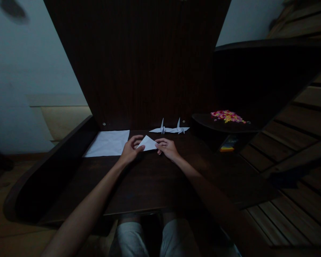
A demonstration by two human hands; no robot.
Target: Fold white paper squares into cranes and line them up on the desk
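A small folded white paper (pixel 148 143), shaped like a triangle with its tip pointing away from me, is held between both hands above the dark desk. My left hand (pixel 131 148) pinches its left corner between thumb and fingers. At the right corner, my right hand (pixel 167 148) grips it the same way, thumb on top. Just behind the hands stand two white origami cranes (pixel 162 129) (pixel 180 129), side by side against the back panel. To the left of my left hand lies a flat white paper sheet (pixel 107 143).
A raised dark shelf (pixel 203 121) on the right bears a pile of small pink, red and yellow pieces (pixel 228 116). Beneath it is a small box with a yellow-orange edge (pixel 227 148). The desk's side wall (pixel 50 167) rises at left; wooden slats (pixel 296 121) stand at right.
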